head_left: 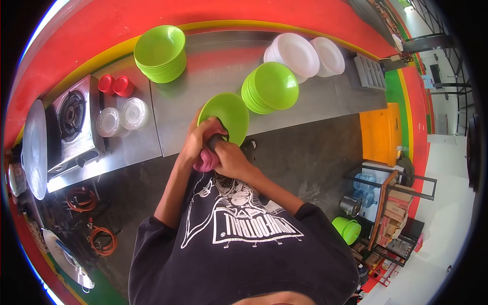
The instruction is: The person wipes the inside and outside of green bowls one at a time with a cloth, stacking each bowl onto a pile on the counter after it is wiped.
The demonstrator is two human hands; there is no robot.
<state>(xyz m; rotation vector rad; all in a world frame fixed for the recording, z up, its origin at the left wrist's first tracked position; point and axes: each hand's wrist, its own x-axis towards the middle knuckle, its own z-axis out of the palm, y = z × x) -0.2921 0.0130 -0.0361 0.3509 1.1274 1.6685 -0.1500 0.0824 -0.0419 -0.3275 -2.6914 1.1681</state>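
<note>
A green bowl (234, 114) is held tilted in front of my chest, its inside facing me. My left hand (194, 143) is closed on the bowl's near left rim. My right hand (231, 158) is closed on a pink and dark cloth (205, 160), bunched between both hands and reaching to the bowl's inside. The hands and cloth cover the bowl's lower left part. Beyond the held bowl, a stack of green bowls (276, 86) stands on the steel counter (203, 71). Another green stack (160, 53) stands farther left.
White bowls (298, 55) and a grey compartment tray (370, 72) sit at the counter's right. Left are red cups (123, 86), clear bowls (134, 113) and a gas stove (72, 117). Orange hoses (103, 241) lie low left; an orange cabinet (376, 133) stands right.
</note>
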